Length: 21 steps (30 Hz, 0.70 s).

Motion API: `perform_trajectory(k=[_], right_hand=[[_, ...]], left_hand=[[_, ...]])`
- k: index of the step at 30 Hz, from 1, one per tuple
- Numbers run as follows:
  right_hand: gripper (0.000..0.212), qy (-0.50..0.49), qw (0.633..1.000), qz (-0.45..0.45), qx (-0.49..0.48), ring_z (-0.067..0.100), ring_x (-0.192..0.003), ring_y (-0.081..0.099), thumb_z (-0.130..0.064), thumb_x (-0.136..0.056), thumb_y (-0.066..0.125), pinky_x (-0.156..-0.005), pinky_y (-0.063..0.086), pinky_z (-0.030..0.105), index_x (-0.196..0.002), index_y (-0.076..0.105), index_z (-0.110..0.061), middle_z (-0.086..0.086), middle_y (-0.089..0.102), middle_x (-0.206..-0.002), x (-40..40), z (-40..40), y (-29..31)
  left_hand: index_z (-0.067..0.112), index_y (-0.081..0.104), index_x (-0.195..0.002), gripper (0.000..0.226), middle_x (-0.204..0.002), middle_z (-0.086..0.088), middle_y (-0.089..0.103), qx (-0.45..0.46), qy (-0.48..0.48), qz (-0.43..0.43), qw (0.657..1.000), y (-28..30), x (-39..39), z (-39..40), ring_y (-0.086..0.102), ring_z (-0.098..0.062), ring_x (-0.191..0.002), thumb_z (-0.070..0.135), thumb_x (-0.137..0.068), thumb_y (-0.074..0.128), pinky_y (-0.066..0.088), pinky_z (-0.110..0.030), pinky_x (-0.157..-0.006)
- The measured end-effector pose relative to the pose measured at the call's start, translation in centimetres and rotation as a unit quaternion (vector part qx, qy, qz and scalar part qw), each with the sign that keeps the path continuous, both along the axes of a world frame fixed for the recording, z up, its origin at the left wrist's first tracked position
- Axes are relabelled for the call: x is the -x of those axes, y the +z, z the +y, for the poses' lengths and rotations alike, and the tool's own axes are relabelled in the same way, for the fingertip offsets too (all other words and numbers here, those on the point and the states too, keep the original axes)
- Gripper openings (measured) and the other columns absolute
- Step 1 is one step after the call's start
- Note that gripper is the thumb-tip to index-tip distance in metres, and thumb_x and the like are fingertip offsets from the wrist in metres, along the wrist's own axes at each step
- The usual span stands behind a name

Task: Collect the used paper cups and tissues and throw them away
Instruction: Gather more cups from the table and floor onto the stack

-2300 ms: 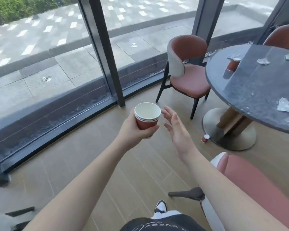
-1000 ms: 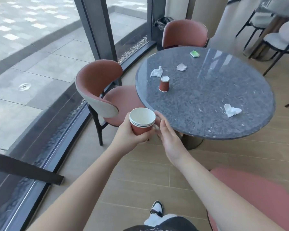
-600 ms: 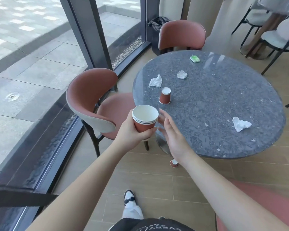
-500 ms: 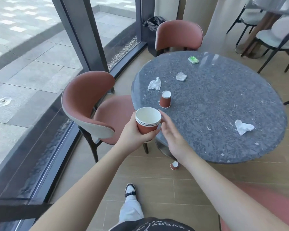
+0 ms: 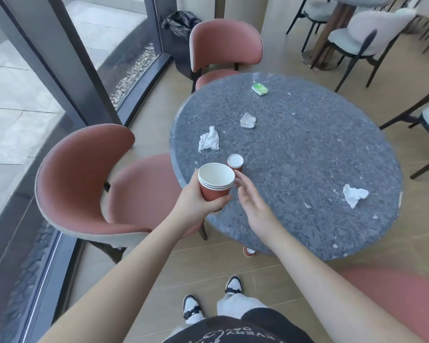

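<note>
My left hand [image 5: 198, 206] holds a stack of red paper cups [image 5: 215, 181], white inside, over the near left edge of the round grey table [image 5: 307, 157]. My right hand [image 5: 254, 201] is open beside the stack, fingertips close to an upside-down red cup [image 5: 235, 163] standing on the table. Crumpled white tissues lie on the table: one at the left [image 5: 209, 139], one further back [image 5: 248, 120], one at the right [image 5: 354, 195]. A green-and-white wrapper [image 5: 259, 89] lies at the far side. Another red cup [image 5: 248, 251] lies on the floor under the table's near edge.
A pink chair [image 5: 84, 181] stands left of the table, another pink chair [image 5: 223, 45] behind it, and a pink seat [image 5: 391, 298] at my right. A black bin bag [image 5: 181, 22] sits by the glass wall. Pale chairs [image 5: 357, 35] stand at the back right.
I have walked up to the table, which now lies right under my hands. My right hand has come off the cup stack and reached toward the upside-down cup.
</note>
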State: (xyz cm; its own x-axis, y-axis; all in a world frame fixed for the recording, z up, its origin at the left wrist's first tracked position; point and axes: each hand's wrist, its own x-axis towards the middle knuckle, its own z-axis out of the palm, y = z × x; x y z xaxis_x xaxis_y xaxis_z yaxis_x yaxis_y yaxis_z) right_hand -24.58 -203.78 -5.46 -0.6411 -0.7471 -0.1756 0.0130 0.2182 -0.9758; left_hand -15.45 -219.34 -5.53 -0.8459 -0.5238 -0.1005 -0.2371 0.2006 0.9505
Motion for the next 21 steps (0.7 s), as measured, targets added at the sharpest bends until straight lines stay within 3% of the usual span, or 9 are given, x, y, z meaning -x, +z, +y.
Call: perform_trajectory(k=[2,4,6,8,12,14,17,21], right_hand=[[0.051,-0.004,1.0,0.009,-0.008,-0.024,-0.131,0.035,-0.051,-0.098,0.039,-0.097,0.031,-0.003,-0.148,0.035,-0.043,-0.029,0.042,-0.145,1.6,-0.8,-0.8],[0.048,0.001,0.998,0.051,-0.036,-0.015,-0.133,0.039,-0.043,-0.102,0.044,-0.107,0.033,0.007,-0.149,0.036,-0.038,-0.019,0.045,-0.147,3.6,-1.7,-1.8],[0.047,0.013,0.982,0.156,-0.101,-0.003,-0.133,0.041,-0.031,-0.103,0.052,-0.114,0.032,0.022,-0.149,0.039,-0.031,-0.013,0.045,-0.144,6.0,-2.4,-3.2],[0.052,0.037,0.952,0.249,-0.174,0.011,-0.135,0.04,-0.027,-0.102,0.056,-0.111,0.029,0.025,-0.151,0.039,-0.025,-0.004,0.044,-0.146,8.6,-3.0,-4.6],[0.059,0.136,0.842,0.437,-0.287,0.027,-0.145,0.03,-0.017,-0.099,0.056,-0.115,0.027,0.042,-0.153,0.036,-0.026,0.0,0.037,-0.157,13.1,-5.0,-6.8],[0.064,0.19,0.784,0.499,-0.317,0.028,-0.151,0.022,-0.012,-0.096,0.054,-0.12,0.018,0.044,-0.155,0.032,-0.027,0.001,0.027,-0.163,14.8,-6.2,-7.4],[0.07,0.259,0.721,0.536,-0.355,0.031,-0.154,0.006,-0.004,-0.096,0.047,-0.123,0.005,0.045,-0.156,0.024,-0.03,0.001,0.007,-0.169,16.7,-8.1,-7.9],[0.059,0.338,0.631,0.578,-0.391,0.033,-0.155,0.004,-0.011,-0.102,0.043,-0.125,0.005,0.049,-0.155,0.026,-0.03,0.004,0.004,-0.169,17.9,-10.6,-8.0]], left_hand=[[0.053,0.048,-0.112,0.061,-0.102,0.043,0.063,-0.001,0.001,-0.007,1.0,-0.7,1.2,-0.5,0.061,0.019,-0.095,0.03,-0.071,0.086,0.045,0.0,-0.068],[0.052,0.048,-0.114,0.062,-0.103,0.042,0.064,-0.001,0.003,-0.018,1.0,-1.3,2.3,-1.2,0.061,0.019,-0.096,0.028,-0.072,0.087,0.045,-0.001,-0.07],[0.051,0.047,-0.114,0.063,-0.105,0.035,0.067,0.002,0.007,-0.035,0.999,-1.8,3.4,-1.9,0.06,0.02,-0.097,0.028,-0.073,0.089,0.044,-0.001,-0.073],[0.052,0.046,-0.114,0.064,-0.11,0.027,0.067,0.009,0.005,-0.056,0.998,-2.1,4.4,-2.6,0.059,0.02,-0.098,0.032,-0.072,0.09,0.044,-0.001,-0.075],[0.05,0.047,-0.112,0.062,-0.11,0.021,0.067,0.01,0.011,-0.078,0.997,-2.5,6.3,-3.7,0.06,0.018,-0.093,0.03,-0.071,0.09,0.045,-0.002,-0.069],[0.05,0.047,-0.113,0.063,-0.111,0.019,0.067,0.007,0.014,-0.086,0.996,-2.7,6.8,-3.8,0.06,0.017,-0.095,0.03,-0.072,0.09,0.045,-0.002,-0.07],[0.052,0.047,-0.113,0.064,-0.106,0.025,0.067,-0.006,0.025,-0.092,0.995,-3.1,7.1,-3.7,0.062,0.016,-0.094,0.03,-0.072,0.09,0.047,-0.003,-0.067],[0.054,0.046,-0.115,0.067,-0.108,0.026,0.067,-0.017,0.047,-0.097,0.994,-3.1,7.2,-3.9,0.063,0.015,-0.094,0.046,-0.063,0.087,0.046,-0.002,-0.067]])
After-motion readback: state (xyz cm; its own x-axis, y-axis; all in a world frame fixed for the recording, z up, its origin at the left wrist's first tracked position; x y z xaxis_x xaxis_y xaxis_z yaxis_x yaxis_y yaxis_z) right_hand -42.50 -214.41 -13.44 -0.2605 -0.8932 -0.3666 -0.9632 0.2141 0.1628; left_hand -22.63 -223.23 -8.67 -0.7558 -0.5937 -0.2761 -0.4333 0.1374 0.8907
